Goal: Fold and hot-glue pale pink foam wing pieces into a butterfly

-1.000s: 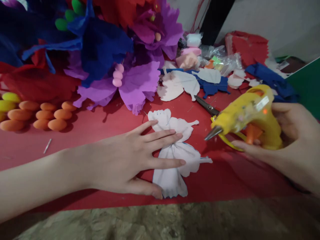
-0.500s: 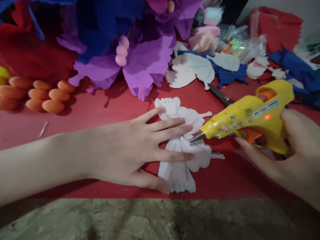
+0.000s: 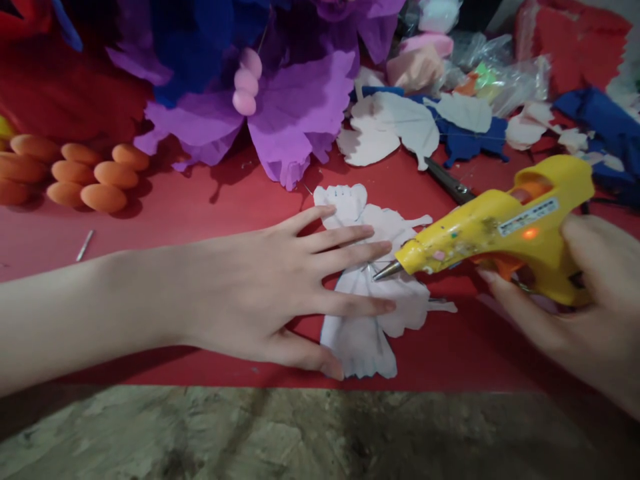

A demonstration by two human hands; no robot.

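A white butterfly-shaped cutout [image 3: 407, 303], with thin wires along its wings, lies on the red tabletop [image 3: 280, 375]. Spread flat, my left hand [image 3: 295, 280] presses its fingers on the cutout and covers part of its left side. My right hand [image 3: 565, 300] is wrapped round the handle of a yellow hot glue gun [image 3: 480, 230], whose orange light glows. The gun's metal nozzle [image 3: 387, 271] points down-left at the middle of the cutout, close to a shiny spot there. Whether the tip touches the surface I cannot tell.
Several orange egg-shaped pieces [image 3: 103, 198] sit at the left, near a short white stick [image 3: 85, 246]. Purple butterfly wings [image 3: 300, 107] with pink balls [image 3: 246, 82] stand behind. Scissors [image 3: 449, 181], white cutouts [image 3: 390, 127] and blue scraps [image 3: 477, 140] lie at the back right.
The nozzle has moved slightly left and closer to the cutout's centre. My left hand keeps its place on the cutout, and the whole view has shifted a little.
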